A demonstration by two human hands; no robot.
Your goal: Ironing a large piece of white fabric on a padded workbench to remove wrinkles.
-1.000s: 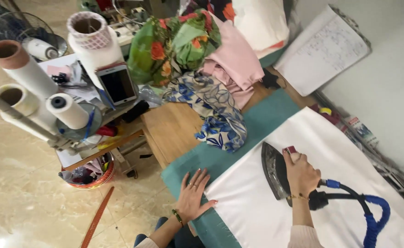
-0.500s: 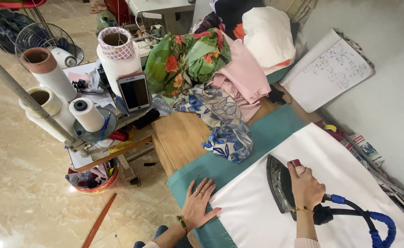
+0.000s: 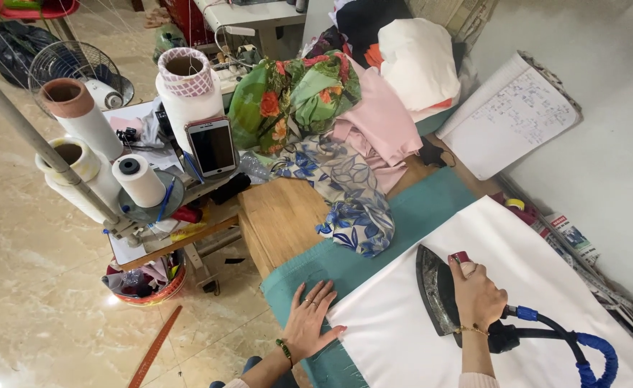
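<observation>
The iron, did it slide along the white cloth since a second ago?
Cannot tell: the camera moved. The iron lies about as far from the blue flowered cloth as before, on the white cloth.

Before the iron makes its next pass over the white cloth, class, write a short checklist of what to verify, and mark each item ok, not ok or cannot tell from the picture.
1. Right hand grips the iron by its handle: ok.
2. Left hand lies flat at the edge of the white cloth, apart from the iron: ok.
3. Blue-wrapped cord trails behind the iron, not across the cloth ahead of it: ok.
4. White cloth ahead of the iron lies smooth: ok.
5. Blue floral fabric spills onto the teal cover but stays off the white cloth: ok.
6. Iron hot enough: cannot tell.
</observation>
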